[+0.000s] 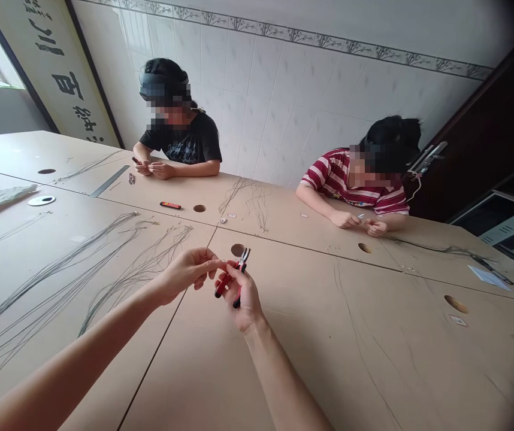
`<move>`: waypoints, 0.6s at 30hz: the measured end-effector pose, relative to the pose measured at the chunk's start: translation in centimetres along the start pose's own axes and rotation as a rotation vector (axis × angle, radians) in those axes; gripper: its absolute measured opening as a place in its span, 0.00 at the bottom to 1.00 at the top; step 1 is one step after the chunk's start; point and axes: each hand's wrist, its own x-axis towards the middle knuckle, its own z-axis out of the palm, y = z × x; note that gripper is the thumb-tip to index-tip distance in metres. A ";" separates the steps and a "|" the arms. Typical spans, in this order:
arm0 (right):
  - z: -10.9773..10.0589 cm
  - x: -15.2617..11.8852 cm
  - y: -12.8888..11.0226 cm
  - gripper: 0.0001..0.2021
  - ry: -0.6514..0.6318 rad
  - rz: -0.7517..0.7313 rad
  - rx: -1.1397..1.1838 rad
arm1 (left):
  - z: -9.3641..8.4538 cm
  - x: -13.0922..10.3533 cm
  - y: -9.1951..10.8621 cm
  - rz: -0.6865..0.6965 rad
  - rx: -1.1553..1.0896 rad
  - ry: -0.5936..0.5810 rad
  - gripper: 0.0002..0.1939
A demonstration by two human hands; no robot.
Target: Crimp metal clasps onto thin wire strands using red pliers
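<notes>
Right hand: here it is, the right hand [244, 302] wrapped round red-and-black pliers [242, 260], nose pointing far, thumb and forefinger free to meet the other side.
Left hand: the left hand [189, 272] comes in from the left, fingertips pinched together against the right's; whatever sits between them is too small to tell.
Good form: a light, steady pinch looks best, wrists low, pliers tucked in the palm so the nose stays clear of fingers.
Strands: thin dark strands [95, 308] fan out over the table [203, 371], left of the hands.
Far side: a red-and-black cutter handle [170, 205] lies beyond, a black-shirted person [189, 140] far left, a striped-shirted person [338, 173] far right.
</notes>
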 end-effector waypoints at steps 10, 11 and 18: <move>-1.3 -0.2 -1.0 0.14 0.035 -0.143 -0.145 | 1.3 -0.8 -1.1 -0.027 0.101 -0.048 0.18; -1.5 -0.2 -1.1 0.14 0.039 -0.166 -0.172 | 1.4 -0.8 -1.1 -0.032 0.104 -0.050 0.18; -2.2 -0.8 -2.2 0.11 0.050 -0.314 -0.419 | 2.4 -0.9 -0.4 -0.095 0.130 -0.082 0.20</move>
